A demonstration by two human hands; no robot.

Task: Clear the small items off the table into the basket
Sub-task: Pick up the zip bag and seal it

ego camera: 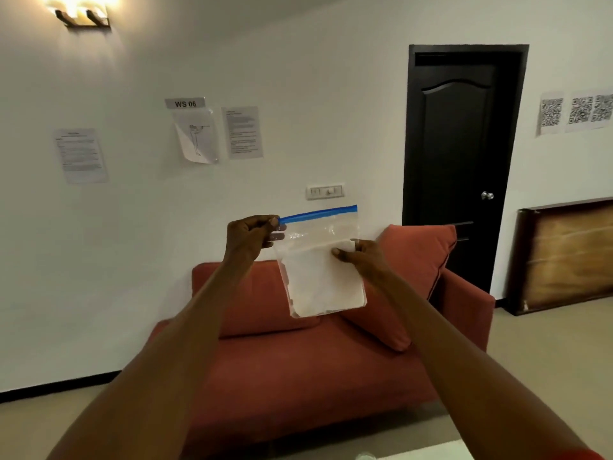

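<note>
Both my arms reach out at chest height before the red sofa [298, 376]. My left hand [250, 237] pinches the zip bag [318, 260] at its blue top corner; my right hand [360, 257] fingers grip its side.

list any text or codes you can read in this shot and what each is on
"WS 06": on the small grey label high on the white wall.
Three printed white sheets taped to the wall: text too small to read.
QR code printouts right of the black door: codes only, no legible words.
Clear zip bag with blue seal: no text seen.
</note>
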